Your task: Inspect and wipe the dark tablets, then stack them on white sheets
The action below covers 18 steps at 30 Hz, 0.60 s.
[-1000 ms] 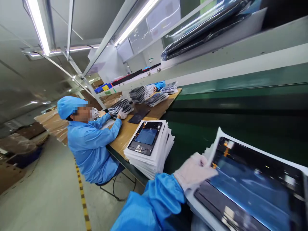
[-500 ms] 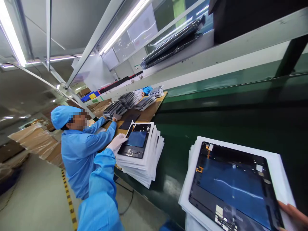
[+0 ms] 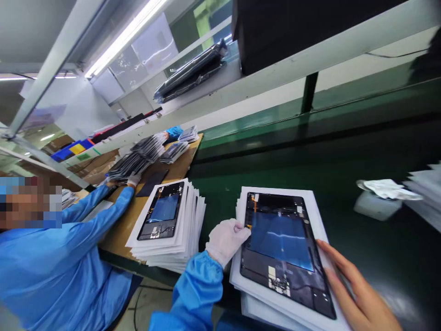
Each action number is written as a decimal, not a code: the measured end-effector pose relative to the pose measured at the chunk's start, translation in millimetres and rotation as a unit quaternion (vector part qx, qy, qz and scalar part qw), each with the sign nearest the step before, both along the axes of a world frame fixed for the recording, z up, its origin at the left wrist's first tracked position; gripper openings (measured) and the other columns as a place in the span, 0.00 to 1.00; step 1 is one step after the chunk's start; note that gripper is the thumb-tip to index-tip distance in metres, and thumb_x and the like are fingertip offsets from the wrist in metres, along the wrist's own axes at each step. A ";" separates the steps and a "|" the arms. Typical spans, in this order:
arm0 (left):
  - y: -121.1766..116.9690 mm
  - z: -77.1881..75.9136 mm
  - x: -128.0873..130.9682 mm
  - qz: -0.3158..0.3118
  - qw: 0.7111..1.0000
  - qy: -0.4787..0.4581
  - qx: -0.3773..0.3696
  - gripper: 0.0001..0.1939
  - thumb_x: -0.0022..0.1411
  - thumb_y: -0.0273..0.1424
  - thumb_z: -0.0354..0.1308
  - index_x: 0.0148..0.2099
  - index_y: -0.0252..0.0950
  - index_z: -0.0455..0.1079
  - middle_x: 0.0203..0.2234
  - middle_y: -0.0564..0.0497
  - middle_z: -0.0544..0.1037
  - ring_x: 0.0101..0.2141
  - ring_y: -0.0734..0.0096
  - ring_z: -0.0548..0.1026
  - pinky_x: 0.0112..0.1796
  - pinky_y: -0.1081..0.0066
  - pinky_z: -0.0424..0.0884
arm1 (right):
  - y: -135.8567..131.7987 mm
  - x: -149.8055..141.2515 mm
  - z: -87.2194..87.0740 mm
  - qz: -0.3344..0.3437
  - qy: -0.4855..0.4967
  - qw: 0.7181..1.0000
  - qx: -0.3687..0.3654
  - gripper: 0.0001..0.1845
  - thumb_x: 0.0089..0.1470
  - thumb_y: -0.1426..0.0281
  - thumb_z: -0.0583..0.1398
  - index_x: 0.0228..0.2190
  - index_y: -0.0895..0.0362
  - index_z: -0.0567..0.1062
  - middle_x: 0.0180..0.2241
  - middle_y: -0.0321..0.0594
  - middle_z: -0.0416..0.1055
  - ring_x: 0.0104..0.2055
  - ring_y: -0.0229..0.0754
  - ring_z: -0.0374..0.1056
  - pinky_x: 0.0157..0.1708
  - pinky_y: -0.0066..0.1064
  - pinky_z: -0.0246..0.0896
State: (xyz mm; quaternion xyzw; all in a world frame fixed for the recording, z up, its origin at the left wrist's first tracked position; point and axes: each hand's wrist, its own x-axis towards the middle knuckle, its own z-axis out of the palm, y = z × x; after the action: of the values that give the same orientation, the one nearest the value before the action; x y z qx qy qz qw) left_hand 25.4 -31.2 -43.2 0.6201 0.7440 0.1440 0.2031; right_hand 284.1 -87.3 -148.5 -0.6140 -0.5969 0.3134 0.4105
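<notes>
In the head view, a dark tablet panel (image 3: 284, 246) lies on top of a stack of white sheets (image 3: 312, 202) on the green belt (image 3: 361, 151), right in front of the person. Its long side runs away from the person, leaning a little to the left.

The gloved left hand (image 3: 225, 239) touches the panel's left edge, fingers curled loosely. The bare right hand (image 3: 358, 294) lies flat and open by the right edge, lower down. The hands are apart, one on each side, neither clamped. The left looks closer.

A second stack (image 3: 168, 230) sits further left, beside a co-worker in blue (image 3: 51, 271).
</notes>
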 end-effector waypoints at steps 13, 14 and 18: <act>15.0 1.1 8.3 -0.008 0.999 0.008 -0.032 0.11 0.57 0.42 0.54 0.31 0.40 0.69 0.29 0.52 0.76 0.35 0.62 0.75 0.34 0.68 0.62 | 0.5 -3.5 8.2 0.000 0.009 1.000 0.000 0.33 0.59 0.45 0.45 0.59 0.48 0.61 0.58 0.39 0.64 0.57 0.50 0.65 0.52 0.44 0.67; 16.3 1.2 5.9 -0.022 0.999 -0.017 -0.040 0.12 0.57 0.42 0.55 0.31 0.39 0.70 0.31 0.52 0.76 0.36 0.62 0.75 0.35 0.69 0.63 | 0.8 -3.7 8.3 0.004 0.006 1.000 0.005 0.33 0.59 0.46 0.45 0.59 0.48 0.61 0.58 0.39 0.64 0.57 0.50 0.65 0.54 0.46 0.65; 17.0 -1.8 -7.6 -0.111 0.986 -0.121 -0.038 0.15 0.61 0.43 0.54 0.34 0.37 0.74 0.32 0.50 0.76 0.38 0.65 0.74 0.41 0.71 0.67 | 2.0 -3.8 7.1 0.002 -0.009 1.000 0.010 0.33 0.58 0.46 0.45 0.59 0.47 0.60 0.58 0.39 0.64 0.56 0.50 0.66 0.50 0.46 0.68</act>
State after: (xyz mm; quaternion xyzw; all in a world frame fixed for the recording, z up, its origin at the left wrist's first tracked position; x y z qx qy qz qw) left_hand 17.9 -14.2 -45.0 0.6687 0.6454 0.1661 0.3297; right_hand 280.3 -85.3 -141.3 -0.6114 -0.6049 0.3027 0.4108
